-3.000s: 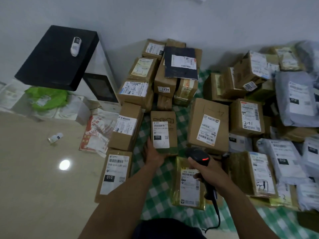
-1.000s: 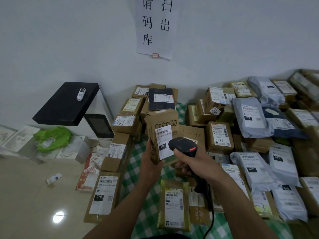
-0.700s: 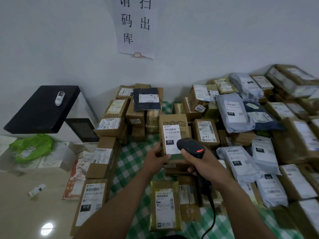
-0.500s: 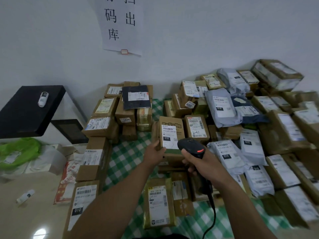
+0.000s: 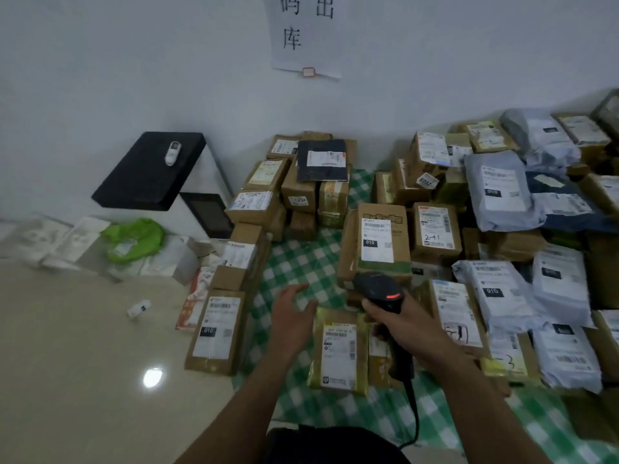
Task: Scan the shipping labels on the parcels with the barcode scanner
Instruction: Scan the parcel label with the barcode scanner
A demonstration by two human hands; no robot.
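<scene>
My right hand [image 5: 407, 324] grips the black barcode scanner [image 5: 380, 291], its red light showing and its cable trailing toward me. Just beyond the scanner a brown box with a white "010" label [image 5: 376, 241] leans on other parcels. My left hand [image 5: 291, 314] hovers with spread fingers over the green checked cloth [image 5: 301, 262], holding nothing. A yellow-wrapped parcel [image 5: 338, 353] with a label lies flat between my hands. Many brown boxes and grey mailer bags with labels lie around.
A black-topped white machine [image 5: 150, 170] with a small white device on it stands at the left by the wall. A green bag [image 5: 135, 237] and paper packs lie below it. A long box marked "010" [image 5: 216, 329] lies at the cloth's left edge. A paper sign [image 5: 304, 35] hangs on the wall.
My left hand has let go of the "010" box, which now rests on the pile, and has drawn back to the left. The scanner stays in my right hand.
</scene>
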